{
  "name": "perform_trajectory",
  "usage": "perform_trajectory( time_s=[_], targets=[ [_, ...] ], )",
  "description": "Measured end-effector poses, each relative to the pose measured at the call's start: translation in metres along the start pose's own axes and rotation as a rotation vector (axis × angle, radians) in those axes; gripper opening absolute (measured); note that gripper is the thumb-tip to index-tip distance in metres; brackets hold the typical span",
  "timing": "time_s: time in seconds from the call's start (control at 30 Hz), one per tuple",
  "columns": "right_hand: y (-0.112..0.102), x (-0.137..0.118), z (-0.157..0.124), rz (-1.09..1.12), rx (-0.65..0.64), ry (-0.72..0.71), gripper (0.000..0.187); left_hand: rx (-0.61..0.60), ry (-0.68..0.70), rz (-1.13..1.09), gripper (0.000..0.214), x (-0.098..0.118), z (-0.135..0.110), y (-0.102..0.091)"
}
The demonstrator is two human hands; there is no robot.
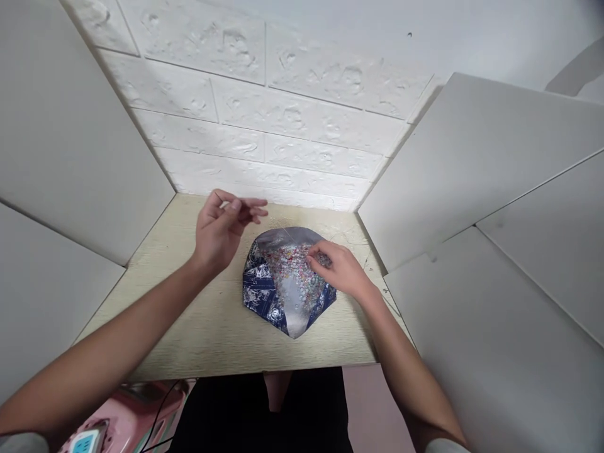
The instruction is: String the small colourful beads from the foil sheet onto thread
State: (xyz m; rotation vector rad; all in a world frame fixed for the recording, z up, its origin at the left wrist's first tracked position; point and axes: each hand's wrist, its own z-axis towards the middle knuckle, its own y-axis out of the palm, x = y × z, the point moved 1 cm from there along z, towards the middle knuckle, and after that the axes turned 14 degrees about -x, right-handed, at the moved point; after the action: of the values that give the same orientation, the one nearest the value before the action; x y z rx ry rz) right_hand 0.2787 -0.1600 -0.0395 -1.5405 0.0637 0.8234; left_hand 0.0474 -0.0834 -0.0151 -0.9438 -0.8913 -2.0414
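An opened-out bag (258,289), dark blue with white print outside and silvery inside, sits on the table like a shallow bowl. Small multicoloured beads (295,261) are scattered over its lining, thickest at the far and right sides. My right hand (337,267) is over the bag's right side, thumb and forefinger pinched together just at the beads; what is between them is too small to make out. Raised at the bag's far left, my left hand (221,229) has thumb and forefinger together, the other fingers loosely stretched. Anything in that pinch cannot be made out.
The pale wooden tabletop (189,327) ends at a white brick-pattern wall (264,135). Grey-white panels (70,113) close in the left and right (495,170) sides. Below the front edge are a pink stool (123,418), a small device with a blue screen (85,442) and a black cable.
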Motion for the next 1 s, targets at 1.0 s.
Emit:
perform_trajectory(
  time_s=[1.0],
  targets=[
    [0.058,-0.012,-0.033,0.12,0.482,0.236,0.019,-0.852,-0.111,0.909,0.013,-0.05,-0.012,0.048]
  ],
)
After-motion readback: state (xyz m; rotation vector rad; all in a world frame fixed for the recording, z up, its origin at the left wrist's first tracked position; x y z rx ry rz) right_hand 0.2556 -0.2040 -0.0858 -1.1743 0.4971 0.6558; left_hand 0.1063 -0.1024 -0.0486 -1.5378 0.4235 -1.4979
